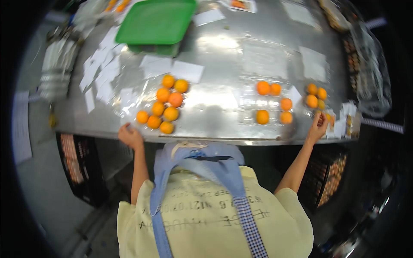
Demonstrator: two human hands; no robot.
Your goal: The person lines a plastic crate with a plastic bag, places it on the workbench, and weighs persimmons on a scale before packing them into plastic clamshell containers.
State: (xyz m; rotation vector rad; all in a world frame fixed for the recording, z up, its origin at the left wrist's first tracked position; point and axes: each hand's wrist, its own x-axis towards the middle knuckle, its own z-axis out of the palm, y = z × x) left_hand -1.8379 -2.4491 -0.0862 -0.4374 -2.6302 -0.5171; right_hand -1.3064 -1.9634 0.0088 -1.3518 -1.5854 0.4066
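Note:
My left hand (pixel 131 136) is at the table's front edge, fingers loosely bent and apart, with nothing visible in it. Just right of it a group of oranges (pixel 158 107) sits on clear plastic. Over at the front right, my right hand (pixel 319 124) has its fingers curled together in a pinch; what they hold, if anything, is too small to make out. Small oranges (pixel 312 101) lie just beyond its fingertips. To its left is a clear plastic tray (pixel 254 103) with several oranges (pixel 263 116) in its compartments. Beside the right hand are small printed papers (pixel 340 128).
A green tray (pixel 157 21) stands at the back left of the metal table (pixel 211 81). White paper slips (pixel 103 71) are scattered at the left. More clear packaging (pixel 264 58) lies at the back right. Dark crates (pixel 81 167) stand below the table at both sides.

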